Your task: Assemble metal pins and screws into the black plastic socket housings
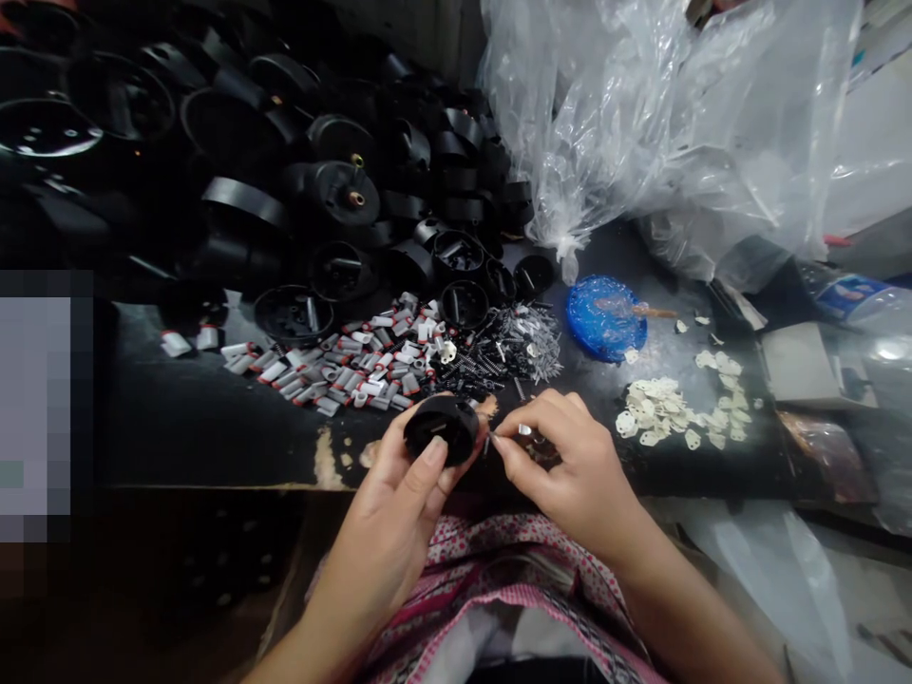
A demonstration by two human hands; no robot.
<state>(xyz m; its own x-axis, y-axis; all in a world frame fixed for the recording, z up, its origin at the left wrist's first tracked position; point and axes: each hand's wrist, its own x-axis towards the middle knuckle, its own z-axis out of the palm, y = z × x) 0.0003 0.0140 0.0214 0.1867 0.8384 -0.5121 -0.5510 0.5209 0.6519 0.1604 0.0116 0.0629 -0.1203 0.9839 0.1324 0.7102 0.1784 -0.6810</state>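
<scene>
My left hand (413,475) is wrapped around a round black plastic housing (442,429), its open side tilted up and the thumb pressing at its rim. Just to the right, my right hand (556,451) is closed in a pinch beside the housing. A thin, small piece shows at its fingertips, too small to name, and something shiny is partly hidden under its curled fingers. Beyond the hands lie a heap of grey-white plastic sleeves with red ends (356,366), dark springs (481,366) and thin grey metal pins (538,347).
Many black housings (246,204) are piled at the back left. A blue lid (605,318) holds clear grease and a wooden stick. Flat cream-coloured tabs (659,408) lie to the right, near a white box (798,366). Clear plastic bags (605,104) stand behind. The table edge is close.
</scene>
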